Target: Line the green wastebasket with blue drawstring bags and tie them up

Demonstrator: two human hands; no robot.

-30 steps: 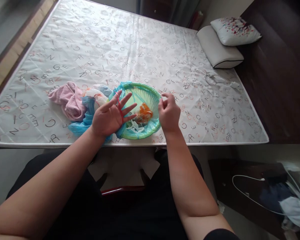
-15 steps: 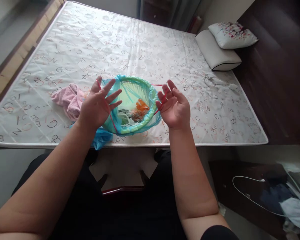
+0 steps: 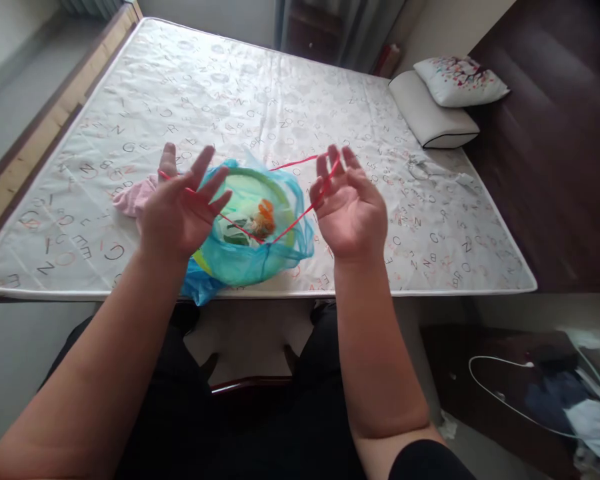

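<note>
A round green basket on the mattress is lined with a translucent blue drawstring bag. Crumpled scraps and an orange piece lie inside it. The bag's red drawstring is pulled out tight on both sides. My left hand, palm up with fingers spread, carries one loop of it across the fingers. On the right, the other loop hooks round the slightly curled fingers of my right hand. The bag's edge is drawn up and in over the basket rim.
A pink cloth lies left of the basket, partly behind my left hand. A bunched blue plastic bag hangs near the mattress front edge. Two pillows rest at the right. A white cable lies on dark furniture below right.
Both loops of the red drawstring have been drawn further out. The bag's edge has come off the basket's rim and gathered inward. My left hand has shifted slightly left.
</note>
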